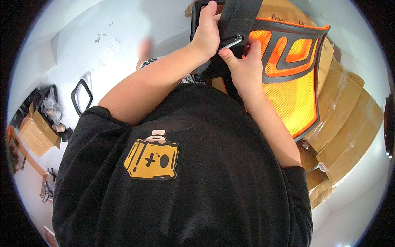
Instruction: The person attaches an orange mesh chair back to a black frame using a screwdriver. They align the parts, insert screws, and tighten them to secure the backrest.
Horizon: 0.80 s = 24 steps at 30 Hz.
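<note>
A chair backrest (pixel 288 99) with orange-yellow mesh and a dark frame leans at the upper right. Beside it, a wide black support bar (pixel 240 18) rises to the top edge of the view. My left hand (pixel 207 36) is wrapped round the black part at the bar's left side. A silver hex key (pixel 231 43) sits with one end at a round bolt hole in the black part. My right hand (pixel 249 70) has its thumb against the key's free end, and its other fingers are partly hidden behind the black part and the mesh.
A black loop-shaped armrest (pixel 82 95) lies on the pale floor to the left. Small loose hardware (pixel 99 38) and a clear plastic bag (pixel 115 46) lie farther off. An open cardboard box (pixel 39 129) stands at far left; flattened cardboard (pixel 339 103) covers the right side.
</note>
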### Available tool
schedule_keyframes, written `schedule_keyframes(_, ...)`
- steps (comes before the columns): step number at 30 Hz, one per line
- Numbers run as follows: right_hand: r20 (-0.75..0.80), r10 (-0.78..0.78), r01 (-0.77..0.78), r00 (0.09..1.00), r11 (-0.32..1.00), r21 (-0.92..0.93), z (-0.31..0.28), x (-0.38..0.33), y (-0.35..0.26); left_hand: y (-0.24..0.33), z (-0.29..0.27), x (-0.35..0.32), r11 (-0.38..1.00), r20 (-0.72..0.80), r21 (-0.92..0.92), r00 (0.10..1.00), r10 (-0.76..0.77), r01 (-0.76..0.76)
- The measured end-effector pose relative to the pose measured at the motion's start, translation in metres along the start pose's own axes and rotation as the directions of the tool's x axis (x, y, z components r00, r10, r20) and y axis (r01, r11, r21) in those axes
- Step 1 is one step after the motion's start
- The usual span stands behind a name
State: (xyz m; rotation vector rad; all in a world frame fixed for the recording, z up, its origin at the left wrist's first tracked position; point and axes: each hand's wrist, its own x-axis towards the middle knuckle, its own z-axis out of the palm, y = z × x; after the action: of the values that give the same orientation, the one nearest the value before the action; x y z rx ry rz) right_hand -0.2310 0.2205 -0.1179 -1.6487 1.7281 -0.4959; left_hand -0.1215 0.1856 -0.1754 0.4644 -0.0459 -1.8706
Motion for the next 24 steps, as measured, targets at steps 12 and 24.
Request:
schedule_keyframes(12, -0.144, 0.023, -0.014, 0.989, 0.998, 0.063, 0.004, -0.002, -0.013, 0.003, 0.007, 0.007, 0.987, -0.012, -0.131, 0.995, -0.097, 0.094)
schedule_keyframes(24, -0.240, -0.722, 0.590, 0.649, 0.676, -0.441, -0.028, 0.024, -0.027, 0.019, 0.046, 0.006, 0.959, -0.064, 0.282, 0.997, 0.045, -0.025)
